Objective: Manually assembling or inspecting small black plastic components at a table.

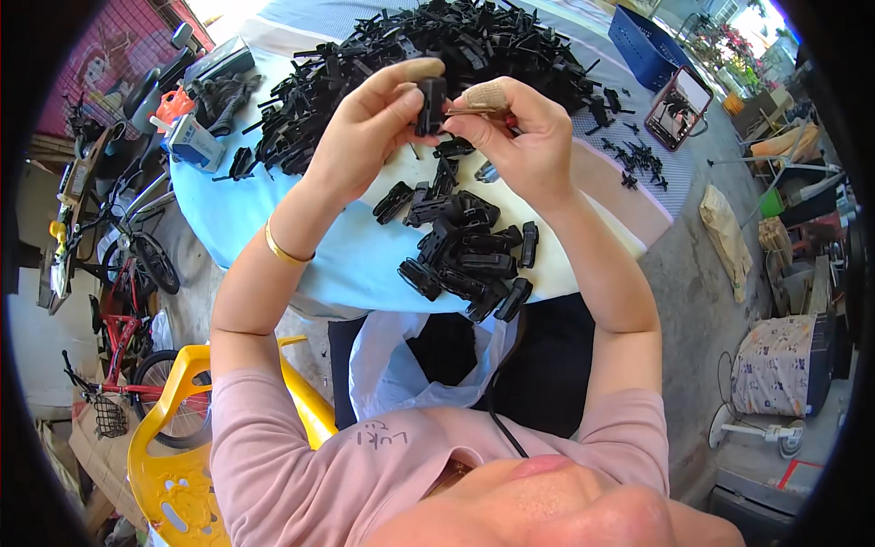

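Over the table, my left hand [378,114] pinches a small black plastic part [431,107] upright between thumb and fingers. Close beside it, my right hand [524,132] is closed on a thin, flat, brass-coloured tool [478,109] with a bit of red near the palm; its exact kind does not show. The tool's tip is at the part's right side, but I cannot tell if they touch. A beige cover wraps a right fingertip. Below my hands lies a small pile of similar black parts [465,242]. Behind them rises a large heap of black pieces [474,46].
A phone [679,108] showing the scene stands at the table's right, near a blue basket [645,41] and small black cross-shaped pieces [635,159]. At left sits a blue-and-white box [194,143]. An opened plastic bag [387,365] hangs below the near edge, beside a yellow chair [169,401].
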A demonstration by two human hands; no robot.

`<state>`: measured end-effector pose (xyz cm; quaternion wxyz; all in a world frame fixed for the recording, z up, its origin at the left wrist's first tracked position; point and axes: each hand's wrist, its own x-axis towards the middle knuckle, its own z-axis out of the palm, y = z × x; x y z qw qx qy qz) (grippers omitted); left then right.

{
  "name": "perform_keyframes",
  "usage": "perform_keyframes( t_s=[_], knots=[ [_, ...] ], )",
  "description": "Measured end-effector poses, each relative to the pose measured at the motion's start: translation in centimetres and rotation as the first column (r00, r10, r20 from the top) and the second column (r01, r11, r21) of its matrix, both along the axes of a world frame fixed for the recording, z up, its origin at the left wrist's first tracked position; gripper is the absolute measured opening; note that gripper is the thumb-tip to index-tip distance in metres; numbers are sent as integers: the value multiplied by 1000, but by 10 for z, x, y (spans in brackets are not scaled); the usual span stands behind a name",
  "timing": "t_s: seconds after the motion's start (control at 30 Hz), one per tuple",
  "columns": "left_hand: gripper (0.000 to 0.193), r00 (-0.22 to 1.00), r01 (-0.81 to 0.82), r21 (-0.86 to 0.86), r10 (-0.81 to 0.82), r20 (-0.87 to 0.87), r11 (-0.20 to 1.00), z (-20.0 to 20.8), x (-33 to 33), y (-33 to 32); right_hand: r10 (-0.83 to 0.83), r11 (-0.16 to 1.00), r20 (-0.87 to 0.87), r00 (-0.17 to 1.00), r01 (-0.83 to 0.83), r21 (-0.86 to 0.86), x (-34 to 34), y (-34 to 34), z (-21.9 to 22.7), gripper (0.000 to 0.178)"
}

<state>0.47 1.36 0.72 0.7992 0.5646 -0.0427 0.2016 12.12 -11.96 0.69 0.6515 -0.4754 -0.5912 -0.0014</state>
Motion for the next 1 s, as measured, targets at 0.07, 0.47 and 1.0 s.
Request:
perform_keyframes(
  t_s=[0.07,0.47,1.0],
  knots=[
    [39,987,-113,355,145,-65,928,2,0,-6,30,996,-111,993,-39,-76,0,-1,0,16],
    [35,989,-146,181,151,-11,972,-1,2,-9,70,864,-599,798,-349,-364,7,-1,6,18],
    [25,909,-417,428,364,204,802,-12,1,-13,20,875,-334,942,-178,-450,-3,-1,0,19]
  ],
)
